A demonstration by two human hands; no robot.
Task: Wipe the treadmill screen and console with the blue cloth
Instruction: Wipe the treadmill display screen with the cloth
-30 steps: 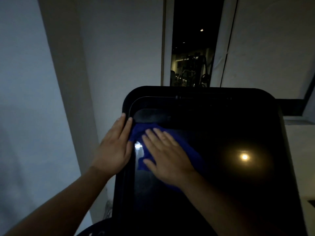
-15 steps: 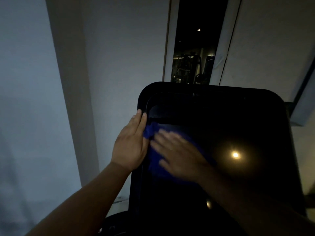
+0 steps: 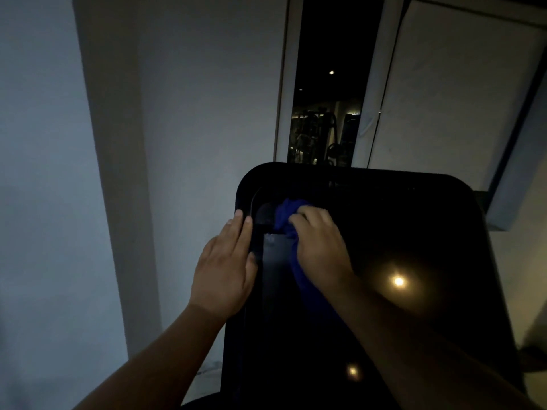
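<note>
The right hand (image 3: 319, 247) works the far left corner of the treadmill screen (image 3: 414, 232), its grip curled round the bunched blue cloth (image 3: 285, 214); the left hand (image 3: 228, 267) lies flat, fingers straight, on the console (image 3: 245, 184) edge; most of the wiping probably lies ahead.

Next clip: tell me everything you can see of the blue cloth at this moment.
The blue cloth is deep blue, soft-looking fabric, bunched rather than flat. It lies on the dark treadmill screen near its upper left corner, under the right hand, whose curled fingers grip it; a fold shows above the fingertips and a strip trails down beside the wrist. The left hand rests nearby without touching it. Dim light hides its weave.
</note>
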